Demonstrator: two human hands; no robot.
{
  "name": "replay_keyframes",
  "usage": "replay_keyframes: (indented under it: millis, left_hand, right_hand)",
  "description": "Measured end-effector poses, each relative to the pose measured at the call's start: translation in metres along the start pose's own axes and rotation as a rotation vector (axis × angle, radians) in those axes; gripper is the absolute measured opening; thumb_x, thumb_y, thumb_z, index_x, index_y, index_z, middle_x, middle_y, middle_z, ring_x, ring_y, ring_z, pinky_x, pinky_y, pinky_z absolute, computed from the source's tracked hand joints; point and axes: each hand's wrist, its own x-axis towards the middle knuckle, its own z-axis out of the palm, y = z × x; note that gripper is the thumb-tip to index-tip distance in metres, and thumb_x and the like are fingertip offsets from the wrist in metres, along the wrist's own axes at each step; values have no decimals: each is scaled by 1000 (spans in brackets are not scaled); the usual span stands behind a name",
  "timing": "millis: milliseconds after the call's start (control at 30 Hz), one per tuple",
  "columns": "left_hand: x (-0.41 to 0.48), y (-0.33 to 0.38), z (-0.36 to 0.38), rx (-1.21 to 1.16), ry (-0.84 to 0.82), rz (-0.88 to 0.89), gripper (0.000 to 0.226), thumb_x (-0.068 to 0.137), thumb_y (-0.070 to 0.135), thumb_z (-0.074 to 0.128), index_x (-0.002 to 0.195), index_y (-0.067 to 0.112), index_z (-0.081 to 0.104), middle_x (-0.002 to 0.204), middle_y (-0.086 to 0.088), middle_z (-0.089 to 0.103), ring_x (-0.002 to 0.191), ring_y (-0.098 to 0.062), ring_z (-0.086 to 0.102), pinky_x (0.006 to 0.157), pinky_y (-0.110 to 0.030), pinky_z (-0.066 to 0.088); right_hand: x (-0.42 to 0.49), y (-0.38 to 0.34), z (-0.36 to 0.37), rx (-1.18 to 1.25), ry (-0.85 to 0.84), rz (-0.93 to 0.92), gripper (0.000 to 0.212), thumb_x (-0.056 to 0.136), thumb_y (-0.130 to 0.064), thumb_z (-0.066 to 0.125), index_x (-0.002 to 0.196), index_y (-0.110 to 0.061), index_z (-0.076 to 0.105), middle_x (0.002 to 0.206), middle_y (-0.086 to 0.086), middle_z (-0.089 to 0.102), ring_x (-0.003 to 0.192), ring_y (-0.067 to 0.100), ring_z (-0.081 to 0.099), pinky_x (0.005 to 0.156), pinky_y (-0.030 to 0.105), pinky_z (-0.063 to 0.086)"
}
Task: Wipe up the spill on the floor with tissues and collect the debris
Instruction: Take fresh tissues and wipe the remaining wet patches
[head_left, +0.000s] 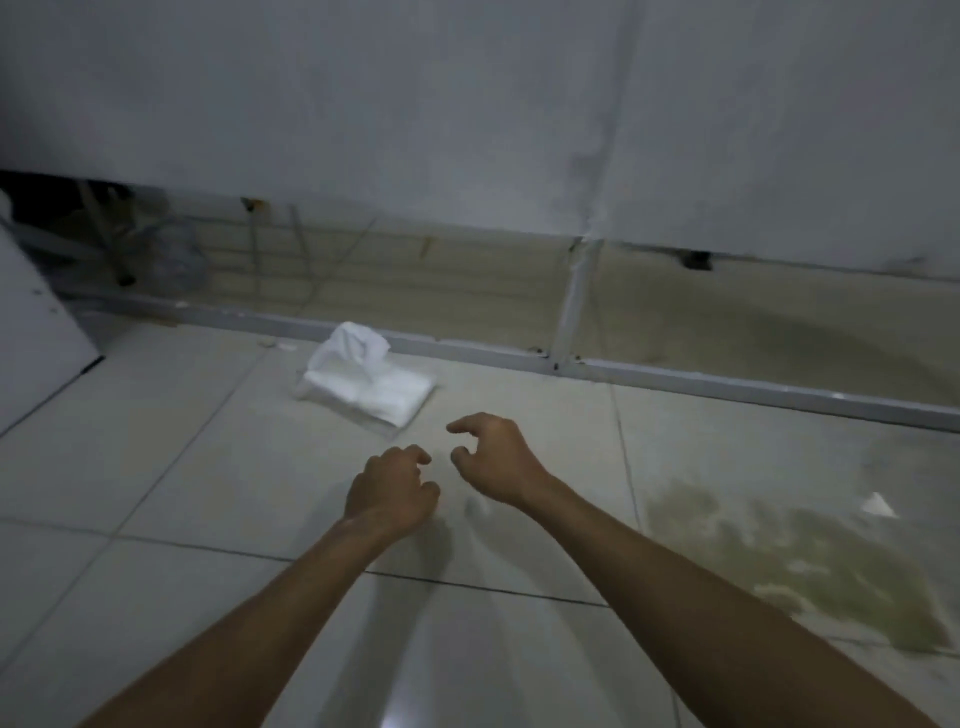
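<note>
A white pack of tissues (363, 382) lies on the pale floor tiles near the wall rail, one sheet sticking up from its top. A yellowish-brown spill (795, 561) spreads over the tiles at the right, with a small white scrap of debris (878, 505) at its far edge. My left hand (392, 488) and my right hand (493, 457) hover side by side over the floor, just short of the tissue pack. Both hold nothing. The left hand's fingers are loosely curled; the right hand's thumb and fingers are apart.
A grey metal rail (675, 374) runs along the foot of a white partition wall (467, 104). Behind the gap under the wall lie cables and a wire fan guard (171, 260). A white panel (36, 327) leans at the left edge.
</note>
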Motion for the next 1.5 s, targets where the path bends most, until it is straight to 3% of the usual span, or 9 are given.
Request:
replay_keyframes:
  millis: [267,433,667,800,967,1133,1200,1333,1500]
  left_hand:
    - [55,-86,-9,53,170,-88,39,84,28,57,122,15,56,125,-13,55,116,-32,49,96,-42,45]
    - [65,-96,-11,119,237,-80,41,85,25,57,124,14,53,130,-14,50,120,-32,42,96,-41,41]
    - [53,-77,-2,-19,301,-160,43,84,28,59,124,14,50,135,-14,42,123,-32,39,98,-41,38]
    - [50,-59,15,-44,344,-172,56,83,38,59,131,13,42,139,-14,39,124,-32,38,100,-42,38]
    - [61,-42,30,-26,394,-205,68,82,52,56,133,12,35,148,-15,27,135,-32,25,109,-42,25]
    - [74,-33,47,-10,335,-239,74,81,57,54,135,14,31,152,-14,20,141,-32,16,114,-43,18]
    - [75,-34,53,18,328,-221,72,80,57,54,134,12,34,152,-14,20,141,-32,16,113,-44,20]
    - [77,-39,55,62,292,-207,73,79,53,58,134,13,31,153,-15,19,141,-32,17,112,-44,21]
    - [79,-35,54,-12,308,-240,68,80,51,59,132,14,35,151,-15,23,139,-33,20,110,-45,24]
  right_hand:
    - [89,-5,81,-385,-241,-146,68,86,-23,56,147,-19,25,159,2,0,141,29,22,111,42,30]
    - [96,7,92,-696,-219,-221,57,93,-29,44,145,-16,24,159,4,6,141,36,17,113,46,19]
    - [50,21,69,-634,-89,-383,35,84,-25,45,105,-9,67,127,10,58,109,34,52,94,38,37]
    - [35,12,45,-636,-87,-421,28,82,-20,53,101,-14,72,106,6,70,102,32,52,91,38,41]
    - [55,-19,32,-32,265,-94,40,78,-24,64,114,-9,54,118,12,57,109,28,53,90,34,43]
    - [94,-43,42,53,126,82,93,76,-46,70,146,-14,18,149,12,30,133,32,36,106,45,36]
    - [103,-43,50,-14,51,91,84,76,-46,71,141,-13,30,143,11,42,128,31,44,99,42,42]
    - [110,-48,60,-96,174,67,18,84,-19,65,96,-4,65,102,14,67,93,31,65,65,28,41]
    - [112,-65,32,6,182,-2,18,84,-13,65,91,4,69,91,21,70,84,34,68,76,38,56]
